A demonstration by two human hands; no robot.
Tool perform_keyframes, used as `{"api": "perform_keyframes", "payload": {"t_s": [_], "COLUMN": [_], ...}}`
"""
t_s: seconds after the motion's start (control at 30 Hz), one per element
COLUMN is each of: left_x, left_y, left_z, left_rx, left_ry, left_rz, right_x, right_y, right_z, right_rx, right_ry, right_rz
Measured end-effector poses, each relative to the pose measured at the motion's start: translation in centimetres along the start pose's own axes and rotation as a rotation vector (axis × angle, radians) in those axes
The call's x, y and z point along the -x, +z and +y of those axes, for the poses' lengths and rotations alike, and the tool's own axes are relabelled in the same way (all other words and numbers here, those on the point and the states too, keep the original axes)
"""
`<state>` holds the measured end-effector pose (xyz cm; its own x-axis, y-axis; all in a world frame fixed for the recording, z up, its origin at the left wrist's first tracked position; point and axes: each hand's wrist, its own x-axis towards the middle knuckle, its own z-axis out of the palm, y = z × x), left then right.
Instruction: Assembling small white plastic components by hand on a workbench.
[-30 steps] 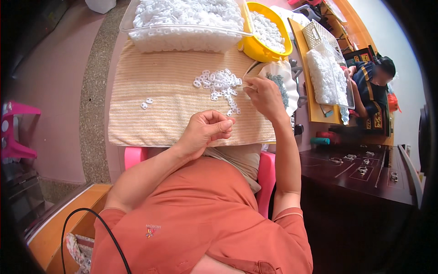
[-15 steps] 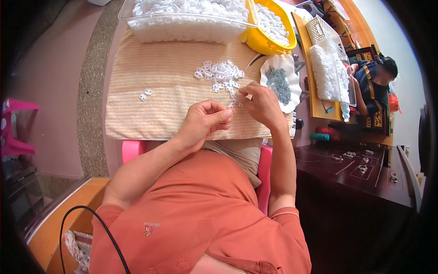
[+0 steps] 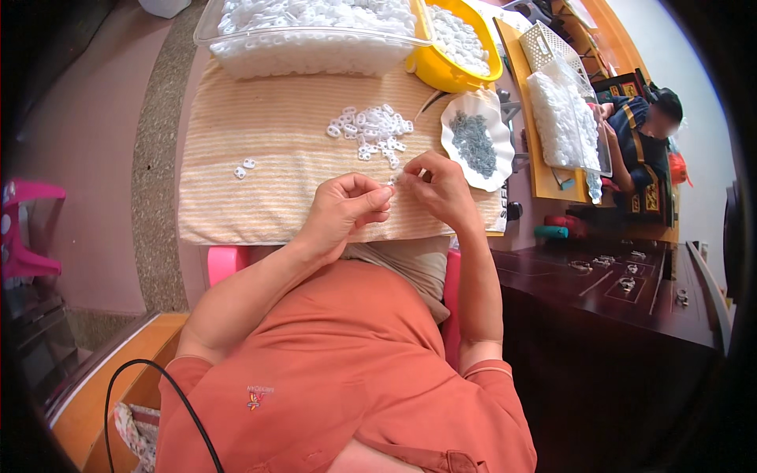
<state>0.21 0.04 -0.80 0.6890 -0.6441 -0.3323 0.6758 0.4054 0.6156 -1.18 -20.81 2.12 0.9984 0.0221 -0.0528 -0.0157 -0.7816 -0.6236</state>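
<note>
My left hand [image 3: 347,209] is closed in a pinch near the table's front edge, with a small white plastic piece [image 3: 391,182] at its thumb and fingertip. Close to its right, my right hand [image 3: 441,189] has thumb and forefinger pinched together; whatever is between them is too small to make out. Just beyond the hands lies a loose pile of white oval pieces with two holes [image 3: 371,126]. Right of the pile, a white wavy-rimmed dish [image 3: 501,150] holds many small grey pieces [image 3: 473,142]. Two or so white pieces [image 3: 244,168] lie apart on the left.
A striped towel [image 3: 236,118] covers the table. At the back stand a clear plastic bin [image 3: 315,59] and a yellow basin [image 3: 449,77], both full of white pieces. A pointed tool [image 3: 428,102] lies by the dish. Another person [image 3: 639,134] sits at a side table on the right.
My right hand has come down and closer to my left fingertips, away from the pile's near end. The left hand stays nearly in place, now with a white piece visible at its fingertips.
</note>
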Motion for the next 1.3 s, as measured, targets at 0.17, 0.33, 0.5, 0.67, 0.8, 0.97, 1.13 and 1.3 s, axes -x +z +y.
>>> {"api": "perform_keyframes", "payload": {"t_s": [0.17,0.33,0.5,0.67,0.8,0.97,1.13,1.3], "left_x": [-0.1,0.1,0.4,0.2,0.3,0.3,0.2,0.3], "left_y": [0.2,0.2,0.7,0.7,0.6,0.5,0.4,0.4], "left_z": [-0.2,-0.6,-0.1,-0.2,0.1,0.1,-0.2,0.0], "left_rx": [-0.122,-0.137,-0.112,0.014,0.02,0.017,0.021,0.019], "left_ry": [0.085,0.12,0.061,0.007,-0.005,-0.028,-0.044,-0.041], "left_rz": [0.075,0.025,0.01,-0.01,-0.03,-0.07,-0.052,-0.032], "right_x": [1.5,3.1,3.8,4.2,4.2,4.6,4.8,3.6], "right_y": [0.3,0.9,1.0,2.5,2.9,2.6,0.8,-3.9], "right_z": [-1.1,-2.2,-2.6,-2.2,-2.5,-3.3,-1.5,2.7], "right_rx": [-0.431,-0.613,-0.64,-0.627,-0.521,-0.282,-0.165,0.091], "right_ry": [0.092,0.052,-0.025,-0.161,-0.292,-0.363,-0.344,-0.13], "right_rz": [0.055,-0.067,-0.028,0.113,0.292,0.385,0.425,0.519]}}
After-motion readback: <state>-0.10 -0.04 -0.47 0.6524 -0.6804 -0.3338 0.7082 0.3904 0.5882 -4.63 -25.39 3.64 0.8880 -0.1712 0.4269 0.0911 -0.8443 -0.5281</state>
